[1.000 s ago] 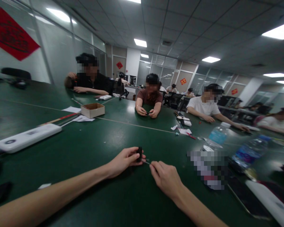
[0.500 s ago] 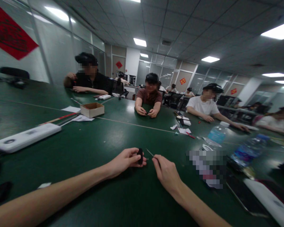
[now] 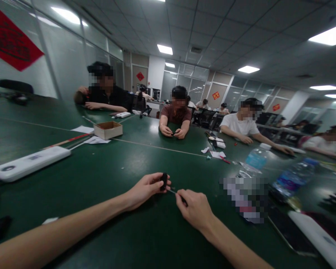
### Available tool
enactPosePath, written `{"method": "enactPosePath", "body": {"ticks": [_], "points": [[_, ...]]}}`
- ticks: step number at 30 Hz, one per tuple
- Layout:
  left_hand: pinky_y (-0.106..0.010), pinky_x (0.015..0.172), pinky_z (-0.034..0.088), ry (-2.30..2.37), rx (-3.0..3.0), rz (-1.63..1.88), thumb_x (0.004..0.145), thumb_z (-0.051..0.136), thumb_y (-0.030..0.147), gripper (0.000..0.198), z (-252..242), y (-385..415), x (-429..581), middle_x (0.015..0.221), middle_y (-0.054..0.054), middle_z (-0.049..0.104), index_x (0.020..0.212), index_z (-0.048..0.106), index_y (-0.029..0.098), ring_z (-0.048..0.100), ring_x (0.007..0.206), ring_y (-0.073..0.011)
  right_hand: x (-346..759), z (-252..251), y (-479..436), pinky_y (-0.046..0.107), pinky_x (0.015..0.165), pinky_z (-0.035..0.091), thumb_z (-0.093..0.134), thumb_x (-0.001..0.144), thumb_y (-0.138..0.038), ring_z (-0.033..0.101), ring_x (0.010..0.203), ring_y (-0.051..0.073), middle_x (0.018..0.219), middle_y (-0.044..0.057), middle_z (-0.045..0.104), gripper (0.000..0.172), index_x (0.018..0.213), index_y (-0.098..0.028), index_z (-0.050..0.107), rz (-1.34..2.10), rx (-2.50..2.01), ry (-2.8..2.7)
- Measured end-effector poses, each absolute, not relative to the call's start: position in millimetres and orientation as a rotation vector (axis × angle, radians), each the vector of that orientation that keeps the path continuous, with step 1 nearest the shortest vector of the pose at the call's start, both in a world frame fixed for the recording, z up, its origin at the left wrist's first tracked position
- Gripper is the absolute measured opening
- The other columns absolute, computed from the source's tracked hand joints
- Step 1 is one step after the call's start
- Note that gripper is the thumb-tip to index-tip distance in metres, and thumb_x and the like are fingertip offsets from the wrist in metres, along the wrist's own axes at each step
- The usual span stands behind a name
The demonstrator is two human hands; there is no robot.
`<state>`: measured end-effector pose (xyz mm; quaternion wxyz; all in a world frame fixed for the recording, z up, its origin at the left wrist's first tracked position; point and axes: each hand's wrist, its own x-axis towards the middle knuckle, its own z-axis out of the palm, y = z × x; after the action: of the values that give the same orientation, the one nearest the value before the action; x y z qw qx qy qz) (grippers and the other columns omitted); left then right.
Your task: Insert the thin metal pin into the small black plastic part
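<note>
My left hand (image 3: pixel 145 190) is closed around a small black oblong piece (image 3: pixel 164 182), held upright between thumb and fingers above the table. My right hand (image 3: pixel 195 208) pinches a slim metal rod-like tool (image 3: pixel 172 191); its handle is hidden in the fingers. The tool's tip points left and reaches the lower edge of the black piece, close to my left fingertips. Whether it touches the piece I cannot tell. Below both hands lies the dark green tabletop (image 3: pixel 145 231).
To the right are water bottles (image 3: pixel 256 158), a phone (image 3: pixel 291 231) and a white power bank-like case (image 3: pixel 319 235). An open cardboard box (image 3: pixel 108 130) and a long white device (image 3: pixel 30 162) lie left. Several people sit across the table, one handling something small (image 3: pixel 173 133).
My right hand has shifted slightly left and down, and the tool's tip has swung from pointing up to the black piece's lower edge. My left hand still holds the piece, slightly higher.
</note>
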<state>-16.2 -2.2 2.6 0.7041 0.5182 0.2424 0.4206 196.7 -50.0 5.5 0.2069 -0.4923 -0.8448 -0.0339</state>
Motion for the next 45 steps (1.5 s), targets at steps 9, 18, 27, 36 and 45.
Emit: {"method": "enactPosePath", "body": {"ticks": [9,18,27,36,45], "points": [[-0.043,0.094,0.042,0.581,1.227,0.9,0.086,0.056,0.026,0.031,1.1,-0.5,-13.5,0.112,-0.014,0.061,0.114,0.058,0.014,0.056,0.106,-0.0265,198.6,9.4,-53.4,0.022,0.06,0.036,0.034,0.096,-0.032,0.056,0.063,0.012,0.076,0.001,0.061,0.026,0.093,-0.022,0.059,-0.119,-1.405,-2.358],[-0.043,0.097,0.041,0.607,1.131,0.854,0.086,0.057,0.026,0.032,2.9,1.3,-12.7,0.113,-0.015,0.061,0.115,0.057,0.012,0.057,0.106,-0.0265,202.1,10.3,-51.0,0.023,0.064,0.04,0.032,0.097,-0.032,0.059,0.069,0.013,0.081,0.003,0.063,0.027,0.099,-0.02,0.056,0.016,-1.429,-2.106],[-0.043,0.098,0.04,0.58,1.128,0.835,0.086,0.058,0.026,0.036,5.9,0.2,-14.6,0.116,-0.017,0.061,0.118,0.054,0.012,0.058,0.106,-0.0261,257.0,54.2,-19.9,0.028,0.063,0.042,0.047,0.082,-0.06,0.062,0.074,0.02,0.083,0.004,0.066,0.042,0.089,-0.021,0.06,0.03,-2.15,-1.999],[-0.044,0.094,0.042,0.562,1.147,0.831,0.084,0.059,0.028,0.038,2.4,1.8,-17.5,0.112,-0.017,0.062,0.117,0.054,0.011,0.06,0.103,-0.0277,383.0,79.4,-11.0,0.035,0.072,0.045,0.065,0.053,-0.074,0.06,0.094,0.034,0.108,0.022,0.061,0.088,0.109,-0.007,0.057,0.128,-2.601,-1.895],[-0.043,0.093,0.043,0.583,1.143,0.833,0.082,0.061,0.029,0.039,3.4,1.1,-16.3,0.11,-0.018,0.062,0.116,0.055,0.01,0.06,0.101,-0.0275,404.6,54.8,-0.6,0.034,0.082,0.045,0.073,0.049,-0.066,0.056,0.105,0.032,0.122,0.021,0.055,0.099,0.124,-0.006,0.049,0.329,-2.628,-1.935]]}}
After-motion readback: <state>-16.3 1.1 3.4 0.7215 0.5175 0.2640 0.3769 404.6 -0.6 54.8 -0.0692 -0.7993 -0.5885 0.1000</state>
